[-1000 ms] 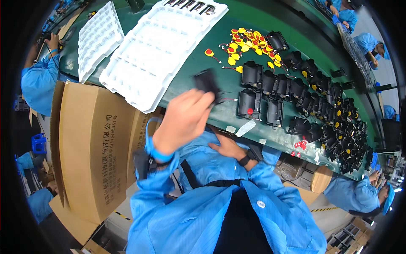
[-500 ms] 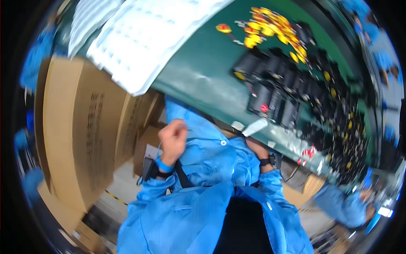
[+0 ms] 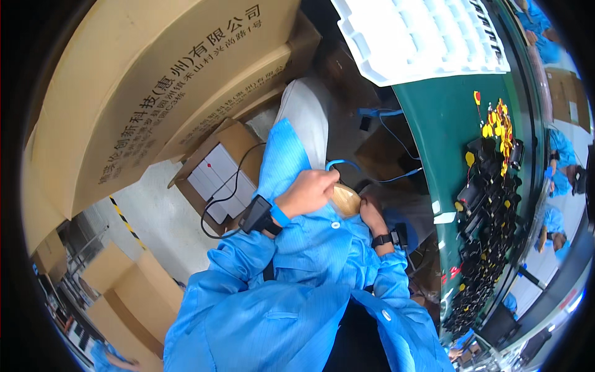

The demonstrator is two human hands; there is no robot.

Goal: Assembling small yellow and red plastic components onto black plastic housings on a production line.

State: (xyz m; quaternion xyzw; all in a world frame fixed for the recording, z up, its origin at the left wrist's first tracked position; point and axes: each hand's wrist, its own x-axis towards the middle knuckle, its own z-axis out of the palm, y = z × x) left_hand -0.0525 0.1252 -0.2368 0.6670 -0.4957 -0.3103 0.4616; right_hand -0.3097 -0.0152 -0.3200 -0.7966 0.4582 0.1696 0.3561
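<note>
Between my hands, in front of my lap, shows a tan, rounded, wood-like piece point(image 3: 347, 201); the blue coat covers its near side, so its full shape is hidden. My left hand point(image 3: 310, 191) is closed with curled fingers at the left edge of this piece. At its right edge my right hand point(image 3: 370, 214) is bent round, its fingertips partly hidden. A blue band point(image 3: 279, 215) circles my left wrist beside a black strapped device point(image 3: 257, 214). Another black device point(image 3: 396, 237) is on my right wrist.
Large cardboard boxes point(image 3: 161, 93) stand at the left, and an open carton point(image 3: 238, 146) holds white packs. To the right runs a green table point(image 3: 427, 124) with a white tray point(image 3: 427, 37), black parts point(image 3: 483, 229) and yellow-red parts point(image 3: 499, 127). A blue cord point(image 3: 396, 133) hangs near its edge.
My view has swung left, so the table now lies at the right. My left hand has come from a raised spot on the left to the tan piece, close to my right hand.
</note>
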